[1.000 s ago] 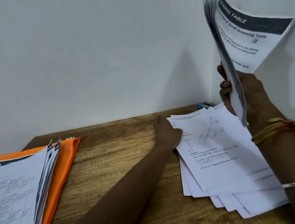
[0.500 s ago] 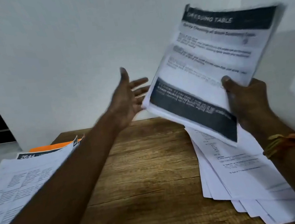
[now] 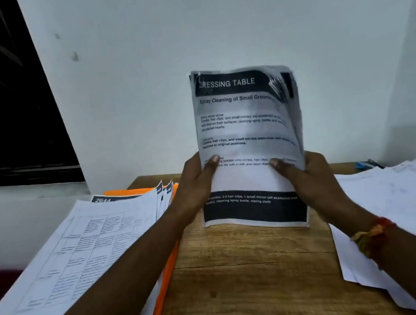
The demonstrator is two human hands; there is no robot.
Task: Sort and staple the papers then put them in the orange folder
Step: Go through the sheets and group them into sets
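Just the head view here. Wooden table point(image 3: 253, 268) pushed up against a white wall. Over the middle of the table a sheaf of printed papers point(image 3: 246, 127) is held upright, top page headed "DRESSING TABLE". Can't tell if its bottom edge actually touches the table or not. The left hand point(image 3: 195, 184) grips the sheaf's left edge with the thumb across the front, and the right hand point(image 3: 305, 177) grips the right edge the same way. There's a thread bracelet point(image 3: 371, 237) on the right wrist. The orange folder point(image 3: 163, 299) lies on the table's left side, mostly buried under a stack of printed sheets point(image 3: 87, 248). On the table's right side is a loose spread of white sheets point(image 3: 402, 207). Something small and blue point(image 3: 362, 165) sits at the table's back right corner, too small to make out.
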